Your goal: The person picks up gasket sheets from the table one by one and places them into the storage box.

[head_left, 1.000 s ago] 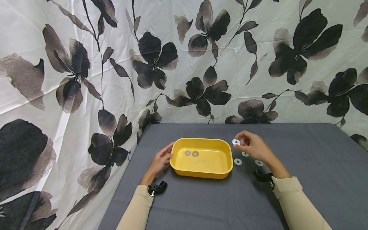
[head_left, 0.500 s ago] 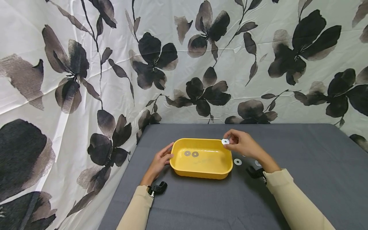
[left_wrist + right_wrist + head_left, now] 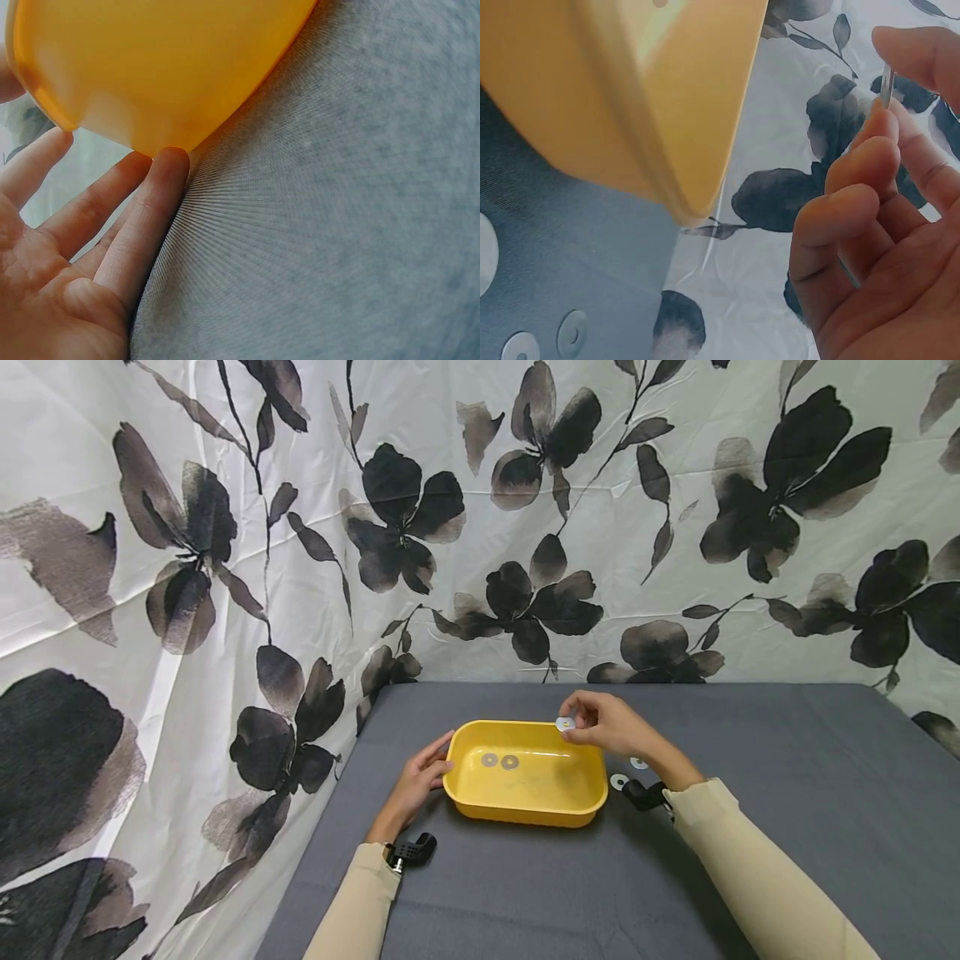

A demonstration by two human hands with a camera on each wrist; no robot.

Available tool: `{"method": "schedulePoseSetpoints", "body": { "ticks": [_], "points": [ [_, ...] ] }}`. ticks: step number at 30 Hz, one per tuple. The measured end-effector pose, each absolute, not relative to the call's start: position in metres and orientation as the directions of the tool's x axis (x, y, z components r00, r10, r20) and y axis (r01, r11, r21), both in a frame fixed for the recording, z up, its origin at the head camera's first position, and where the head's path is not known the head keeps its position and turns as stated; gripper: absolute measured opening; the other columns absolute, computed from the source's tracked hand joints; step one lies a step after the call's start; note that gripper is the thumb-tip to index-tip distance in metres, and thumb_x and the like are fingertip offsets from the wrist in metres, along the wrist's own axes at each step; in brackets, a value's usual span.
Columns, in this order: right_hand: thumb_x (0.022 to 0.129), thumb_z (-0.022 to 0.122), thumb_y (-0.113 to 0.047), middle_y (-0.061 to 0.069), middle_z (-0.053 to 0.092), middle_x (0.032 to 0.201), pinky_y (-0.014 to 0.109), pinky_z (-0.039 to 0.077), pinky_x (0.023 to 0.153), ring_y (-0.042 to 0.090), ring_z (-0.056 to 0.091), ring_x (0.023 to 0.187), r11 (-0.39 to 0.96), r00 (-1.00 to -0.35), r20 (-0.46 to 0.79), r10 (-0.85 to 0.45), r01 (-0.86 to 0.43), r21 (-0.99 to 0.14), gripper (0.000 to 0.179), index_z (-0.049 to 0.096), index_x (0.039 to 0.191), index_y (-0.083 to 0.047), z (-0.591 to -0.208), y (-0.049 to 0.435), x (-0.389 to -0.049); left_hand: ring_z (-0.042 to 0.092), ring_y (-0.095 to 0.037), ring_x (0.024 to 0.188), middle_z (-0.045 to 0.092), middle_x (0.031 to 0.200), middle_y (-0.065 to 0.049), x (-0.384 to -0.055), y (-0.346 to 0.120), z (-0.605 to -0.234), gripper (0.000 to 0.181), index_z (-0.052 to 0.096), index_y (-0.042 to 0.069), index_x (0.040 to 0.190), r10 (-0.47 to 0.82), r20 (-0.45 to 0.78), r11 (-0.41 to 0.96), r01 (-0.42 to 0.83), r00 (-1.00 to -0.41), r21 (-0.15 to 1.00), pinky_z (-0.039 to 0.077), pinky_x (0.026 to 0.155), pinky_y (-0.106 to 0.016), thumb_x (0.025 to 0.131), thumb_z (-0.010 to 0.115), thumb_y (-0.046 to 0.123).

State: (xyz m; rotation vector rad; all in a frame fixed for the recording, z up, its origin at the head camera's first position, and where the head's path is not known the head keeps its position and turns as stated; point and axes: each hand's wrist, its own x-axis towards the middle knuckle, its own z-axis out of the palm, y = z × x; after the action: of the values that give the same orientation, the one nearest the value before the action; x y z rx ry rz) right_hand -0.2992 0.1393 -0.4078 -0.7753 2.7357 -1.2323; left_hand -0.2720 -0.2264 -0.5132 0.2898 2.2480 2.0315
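The right hand (image 3: pixel 606 725) pinched a washer (image 3: pixel 560 726) near the yellow tray's (image 3: pixel 555 787) one-o'clock rim, height unclear, while the left hand (image 3: pixel 408 783), fingers extended, touched nine o'clock; a slack pinch risked a drop outside.

The left forearm (image 3: pixel 352 903), cream-sleeved, slants up and inward from the bottom edge to a bent-free wrist (image 3: pixel 385 828), and the left hand (image 3: pixel 411 779) has its fingers (image 3: pixel 94 210) extended and somewhat spread, with part of the palm (image 3: pixel 45 289) showing. Sleeved alike, the right forearm (image 3: pixel 757 864) reaches forward and leftward from the lower right, and the right hand (image 3: pixel 611 724) is held raised, its thumb (image 3: pixel 926 60) opposed to a fingertip in a pinch, the lower fingers curled toward the palm.
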Motion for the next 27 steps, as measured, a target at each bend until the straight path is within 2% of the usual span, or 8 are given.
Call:
{"method": "schedulePoseSetpoints", "body": {
  "ticks": [17,21,27],
  "points": [
    [0.089,0.079,-0.015,0.003,0.059,0.082,0.029,0.047,0.068,0.019,0.054,0.073,0.562,-0.816,0.061,-0.575,-0.448,-0.695,0.024,0.068,0.110,-0.013,-0.407,0.113,-0.319,0.061,-0.036,0.128,0.053,0.152,-0.016,-0.274,-0.228,-0.514,0.055,0.048,0.027,0.154,0.201,0.059,0.100,0.081,-0.978,0.992,0.061,0.087,-0.029,0.101,0.060,0.018],
    [0.089,0.079,-0.013,0.003,0.060,0.080,0.030,0.045,0.067,0.018,0.054,0.072,0.571,-0.811,0.051,-0.583,-0.454,-0.684,0.023,0.068,0.109,-0.012,-0.410,0.108,-0.322,0.061,-0.036,0.128,0.052,0.153,-0.017,-0.273,-0.228,-0.516,0.056,0.046,0.024,0.156,0.205,0.060,0.099,0.081,-0.977,0.992,0.061,0.087,-0.029,0.101,0.060,0.018],
    [0.088,0.079,-0.012,0.002,0.060,0.079,0.030,0.044,0.067,0.016,0.053,0.071,0.594,-0.816,0.036,-0.577,-0.450,-0.667,0.021,0.069,0.106,-0.013,-0.415,0.099,-0.323,0.062,-0.036,0.127,0.054,0.152,-0.016,-0.273,-0.228,-0.516,0.056,0.046,0.027,0.155,0.212,0.052,0.104,0.075,-0.976,0.992,0.061,0.088,-0.030,0.101,0.060,0.019]
  ]
}}
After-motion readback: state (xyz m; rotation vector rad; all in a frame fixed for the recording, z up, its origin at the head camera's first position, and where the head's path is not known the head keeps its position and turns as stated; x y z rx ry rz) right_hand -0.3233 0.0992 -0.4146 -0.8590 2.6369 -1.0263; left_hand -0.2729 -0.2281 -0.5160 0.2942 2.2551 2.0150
